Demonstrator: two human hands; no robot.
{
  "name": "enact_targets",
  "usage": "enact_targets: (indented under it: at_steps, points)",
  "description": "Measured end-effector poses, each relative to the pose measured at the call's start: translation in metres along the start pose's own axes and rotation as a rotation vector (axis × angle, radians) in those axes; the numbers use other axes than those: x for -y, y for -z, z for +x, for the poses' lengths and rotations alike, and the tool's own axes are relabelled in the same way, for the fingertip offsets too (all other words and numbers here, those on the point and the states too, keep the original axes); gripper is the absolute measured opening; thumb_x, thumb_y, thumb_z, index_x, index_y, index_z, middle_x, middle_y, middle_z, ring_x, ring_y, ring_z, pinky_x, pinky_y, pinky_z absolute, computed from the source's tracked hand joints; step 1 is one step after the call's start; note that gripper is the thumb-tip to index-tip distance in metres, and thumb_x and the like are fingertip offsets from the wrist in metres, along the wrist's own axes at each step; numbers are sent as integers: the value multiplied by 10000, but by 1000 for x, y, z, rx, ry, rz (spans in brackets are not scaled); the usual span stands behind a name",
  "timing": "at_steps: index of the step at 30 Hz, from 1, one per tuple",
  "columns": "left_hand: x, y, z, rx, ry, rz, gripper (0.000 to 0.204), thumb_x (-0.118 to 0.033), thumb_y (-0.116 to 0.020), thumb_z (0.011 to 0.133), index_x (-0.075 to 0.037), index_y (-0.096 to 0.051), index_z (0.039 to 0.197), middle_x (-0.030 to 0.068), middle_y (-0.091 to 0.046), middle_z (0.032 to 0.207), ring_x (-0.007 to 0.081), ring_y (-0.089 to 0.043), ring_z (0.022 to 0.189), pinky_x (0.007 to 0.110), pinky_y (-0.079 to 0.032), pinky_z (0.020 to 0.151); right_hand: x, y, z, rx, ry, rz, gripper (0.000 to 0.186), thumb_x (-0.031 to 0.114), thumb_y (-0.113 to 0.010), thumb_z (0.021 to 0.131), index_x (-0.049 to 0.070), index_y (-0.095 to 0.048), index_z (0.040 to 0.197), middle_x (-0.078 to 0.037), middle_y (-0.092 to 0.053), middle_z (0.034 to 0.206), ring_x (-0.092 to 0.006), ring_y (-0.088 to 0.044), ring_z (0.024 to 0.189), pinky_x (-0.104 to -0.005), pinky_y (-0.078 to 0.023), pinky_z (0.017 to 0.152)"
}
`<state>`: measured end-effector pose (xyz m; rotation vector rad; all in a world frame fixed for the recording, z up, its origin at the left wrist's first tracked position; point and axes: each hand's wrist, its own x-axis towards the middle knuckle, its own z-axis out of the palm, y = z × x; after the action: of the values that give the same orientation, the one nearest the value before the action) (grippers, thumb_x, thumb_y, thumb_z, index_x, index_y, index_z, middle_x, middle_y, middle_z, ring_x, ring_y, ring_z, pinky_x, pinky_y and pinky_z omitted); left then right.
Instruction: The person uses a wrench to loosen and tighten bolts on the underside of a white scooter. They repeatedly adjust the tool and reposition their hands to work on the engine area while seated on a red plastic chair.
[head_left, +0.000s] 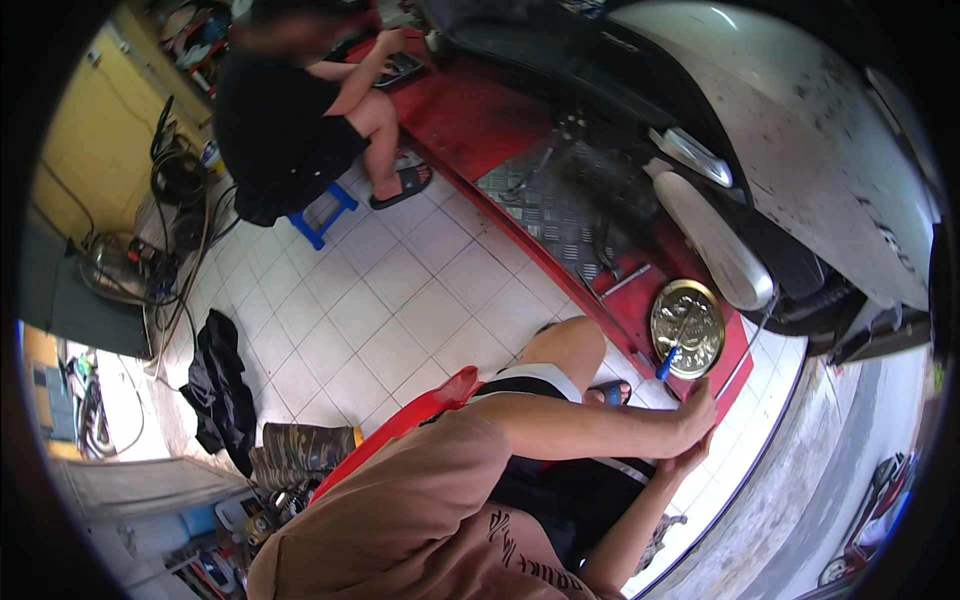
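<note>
My left hand [697,415] is closed on a thin metal rod [745,352] that slants up toward the underside of a scooter [800,150]. Just below it, my right hand [686,458] is curled close against the left. What its fingers hold is hidden. Beside my hands, a round gold-rimmed metal dish [655,318] sits on the end of a red platform [740,380], with shiny contents I cannot make out. A blue-handled screwdriver [667,360] leans over the dish's near edge. Above the dish lies a metal wrench [628,280].
Across the platform, another person [280,120] in black sits on a blue stool [322,215], hands over a dark tray [403,70]. Black cloth [222,380] lies on the tiled floor [390,310]. Hoses and a compressor [115,265] stand at left. Loose tools rest on the platform's metal plate [555,215].
</note>
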<state>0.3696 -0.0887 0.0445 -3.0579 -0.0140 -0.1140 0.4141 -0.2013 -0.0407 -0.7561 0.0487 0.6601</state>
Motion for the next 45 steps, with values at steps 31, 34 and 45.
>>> enact_targets:
  at_steps: [31, 34, 45]
  points:
    - [23, -72, 6, -331, -23, -528, 207, -206, -664, 782, -32, -552, 773, 139, -593, 571, 323, -627, 542, 433, -489, 487, 43, -22, 38, 347, 118, 125, 554, 332, -431, 965, 165, -191, 495, 18, -155, 436, -134, -108, 441, -317, -158, 486]
    - [18, -68, 9, -344, -27, -590, 182, -179, -650, 795, -24, -555, 781, 140, -581, 557, 341, -619, 545, 440, -485, 494, 47, -20, 38, 340, 112, 172, 554, 334, -426, 963, 166, -187, 492, 20, -153, 437, -133, -112, 445, -319, -161, 489]
    - [57, -89, -23, -500, 107, -922, 194, -156, -538, 921, -30, -541, 774, 133, -605, 714, 355, -609, 653, 429, -455, 542, 54, -15, 37, 269, 155, 229, 515, 352, -472, 924, 158, -228, 514, 29, -161, 448, -123, -112, 447, -310, -146, 474]
